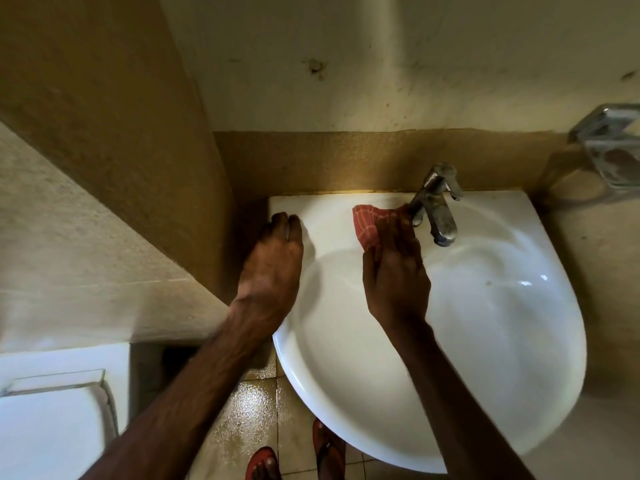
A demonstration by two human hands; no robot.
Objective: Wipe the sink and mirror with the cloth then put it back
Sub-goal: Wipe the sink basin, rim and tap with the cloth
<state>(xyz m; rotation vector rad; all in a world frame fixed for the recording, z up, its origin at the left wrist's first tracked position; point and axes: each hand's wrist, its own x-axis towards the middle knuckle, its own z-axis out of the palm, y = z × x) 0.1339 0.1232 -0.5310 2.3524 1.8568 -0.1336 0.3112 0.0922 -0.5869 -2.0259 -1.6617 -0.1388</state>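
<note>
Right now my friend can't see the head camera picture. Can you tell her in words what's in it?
Seen from above, a person's right hand presses a red cloth against the back ledge of the white sink, just beside the metal tap. The left hand rests on the sink's back left corner, and red sandals show on the tiled floor below.

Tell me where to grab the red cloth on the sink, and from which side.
Pinch the free flap of the red cloth that lies flat on the sink ledge, left of the right hand, coming from the left. Its other end is bunched under that hand against the faucet base, so the right side is blocked.
</note>
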